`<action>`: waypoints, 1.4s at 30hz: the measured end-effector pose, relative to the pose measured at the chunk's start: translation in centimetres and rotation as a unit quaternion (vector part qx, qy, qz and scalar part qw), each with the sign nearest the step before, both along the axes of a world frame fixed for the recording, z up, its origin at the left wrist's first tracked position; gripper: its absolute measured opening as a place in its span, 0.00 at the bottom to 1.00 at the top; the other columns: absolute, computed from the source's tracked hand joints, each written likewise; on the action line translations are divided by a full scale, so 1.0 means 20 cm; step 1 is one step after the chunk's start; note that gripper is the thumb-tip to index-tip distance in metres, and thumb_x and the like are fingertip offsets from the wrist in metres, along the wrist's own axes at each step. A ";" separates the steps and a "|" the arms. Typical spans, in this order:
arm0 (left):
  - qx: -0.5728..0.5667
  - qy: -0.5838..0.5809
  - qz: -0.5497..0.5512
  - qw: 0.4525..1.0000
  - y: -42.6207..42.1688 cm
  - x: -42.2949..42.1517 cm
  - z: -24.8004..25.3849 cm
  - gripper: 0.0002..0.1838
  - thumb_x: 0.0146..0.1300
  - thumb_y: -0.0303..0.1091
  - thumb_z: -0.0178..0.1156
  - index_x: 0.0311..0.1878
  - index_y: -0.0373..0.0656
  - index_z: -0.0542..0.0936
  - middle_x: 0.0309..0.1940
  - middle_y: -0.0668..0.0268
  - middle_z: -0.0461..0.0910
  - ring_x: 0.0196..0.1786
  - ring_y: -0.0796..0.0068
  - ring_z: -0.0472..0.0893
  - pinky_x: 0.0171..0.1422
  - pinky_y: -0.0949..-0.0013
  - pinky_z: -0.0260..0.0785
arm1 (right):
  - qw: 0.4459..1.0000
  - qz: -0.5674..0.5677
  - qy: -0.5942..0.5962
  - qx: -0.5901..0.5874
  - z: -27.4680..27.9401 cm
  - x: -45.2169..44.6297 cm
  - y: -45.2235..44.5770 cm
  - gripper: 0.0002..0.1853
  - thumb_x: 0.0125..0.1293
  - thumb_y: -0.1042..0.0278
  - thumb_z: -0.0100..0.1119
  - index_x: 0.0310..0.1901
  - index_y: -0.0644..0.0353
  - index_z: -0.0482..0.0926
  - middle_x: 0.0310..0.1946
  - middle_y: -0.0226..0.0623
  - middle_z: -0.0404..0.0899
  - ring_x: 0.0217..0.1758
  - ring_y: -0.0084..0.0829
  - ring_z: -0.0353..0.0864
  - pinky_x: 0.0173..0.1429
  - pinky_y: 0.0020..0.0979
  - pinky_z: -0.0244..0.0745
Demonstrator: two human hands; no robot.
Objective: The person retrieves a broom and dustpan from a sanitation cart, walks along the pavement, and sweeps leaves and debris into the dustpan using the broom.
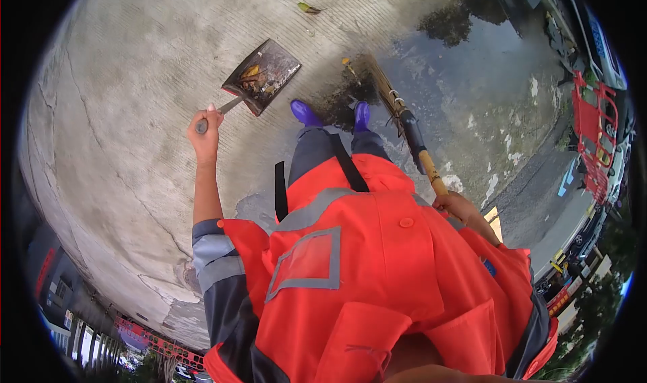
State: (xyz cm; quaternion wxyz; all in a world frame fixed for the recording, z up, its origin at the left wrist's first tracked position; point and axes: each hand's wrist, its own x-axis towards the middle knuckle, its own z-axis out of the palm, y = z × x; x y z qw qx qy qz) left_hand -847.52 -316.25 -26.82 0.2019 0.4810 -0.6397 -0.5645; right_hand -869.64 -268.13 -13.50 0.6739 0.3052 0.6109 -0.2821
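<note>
My left hand (205,132) is closed round the grey handle of a dustpan (276,70). Brown and yellow leaves (253,76) lie in the pan, which is held out over the concrete left of my feet. On the other side, my right hand (455,206) grips the light wooden handle of a broom (410,130). Its bristles (379,73) point away from me, by the edge of a wet patch. A small yellow leaf (348,62) is just left of the bristles.
Purple boots (306,113) stand on the concrete ground (135,100). A puddle (472,73) spreads at the right. Another leaf (309,8) lies farther ahead. Red barriers (593,134) and parked vehicles line the right edge; more red barrier (162,346) shows at the lower left.
</note>
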 end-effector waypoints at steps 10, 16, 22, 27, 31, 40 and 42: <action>-0.039 -0.039 0.022 0.998 0.12 -0.02 -0.02 0.16 0.59 0.36 0.56 0.22 0.33 0.74 0.19 0.66 0.74 0.26 0.83 0.73 0.33 0.79 0.67 | 0.970 0.231 0.038 -0.062 0.02 -0.05 -0.24 0.15 0.50 0.61 0.55 0.33 0.65 0.74 0.26 0.33 0.74 0.27 0.23 0.70 0.31 0.26 0.66; -0.043 -0.052 0.030 0.997 0.18 0.04 -0.05 0.14 0.60 0.33 0.55 0.25 0.31 0.72 0.26 0.61 0.74 0.31 0.78 0.75 0.41 0.72 0.75 | 0.936 0.327 0.058 -0.119 -0.13 -0.24 -0.17 0.11 0.47 0.65 0.55 0.29 0.64 0.71 0.19 0.32 0.72 0.18 0.24 0.69 0.22 0.27 0.65; -0.071 -0.044 0.081 0.993 0.23 0.01 -0.07 0.16 0.60 0.34 0.55 0.20 0.33 0.71 0.21 0.66 0.71 0.26 0.83 0.71 0.37 0.75 0.74 | 0.934 0.309 0.151 -0.093 -0.30 -0.42 -0.28 0.08 0.45 0.73 0.53 0.27 0.63 0.67 0.15 0.31 0.67 0.14 0.24 0.67 0.16 0.28 0.64; -0.094 -0.003 0.097 0.991 0.17 0.03 -0.13 0.18 0.59 0.34 0.55 0.16 0.38 0.68 0.15 0.70 0.69 0.23 0.86 0.67 0.26 0.78 0.63 | 0.902 0.353 0.235 -0.081 -0.54 -0.66 -0.38 0.09 0.44 0.74 0.54 0.29 0.66 0.69 0.13 0.35 0.69 0.12 0.27 0.69 0.17 0.30 0.65; 0.002 0.058 0.159 0.986 0.13 0.10 -0.04 0.17 0.60 0.35 0.54 0.19 0.36 0.68 0.19 0.66 0.70 0.25 0.83 0.69 0.32 0.77 0.71 | 0.890 0.393 0.222 -0.066 -0.65 -0.71 -0.34 0.07 0.44 0.73 0.54 0.26 0.67 0.71 0.13 0.37 0.71 0.12 0.29 0.70 0.17 0.30 0.66; 0.018 0.016 0.160 0.987 0.18 -0.08 -0.07 0.17 0.59 0.37 0.55 0.21 0.34 0.69 0.22 0.63 0.72 0.28 0.79 0.73 0.36 0.72 0.76 | 0.837 0.530 0.110 -0.081 -0.33 -0.27 -0.18 0.17 0.46 0.64 0.59 0.35 0.69 0.71 0.21 0.45 0.75 0.21 0.35 0.77 0.25 0.34 0.70; 0.018 0.015 0.157 0.987 0.19 -0.07 -0.06 0.17 0.59 0.37 0.55 0.21 0.34 0.69 0.22 0.63 0.71 0.28 0.79 0.73 0.36 0.72 0.76 | 0.801 0.534 0.217 -0.161 -0.29 -0.22 -0.08 0.17 0.47 0.63 0.57 0.35 0.68 0.73 0.31 0.52 0.76 0.36 0.44 0.78 0.38 0.38 0.71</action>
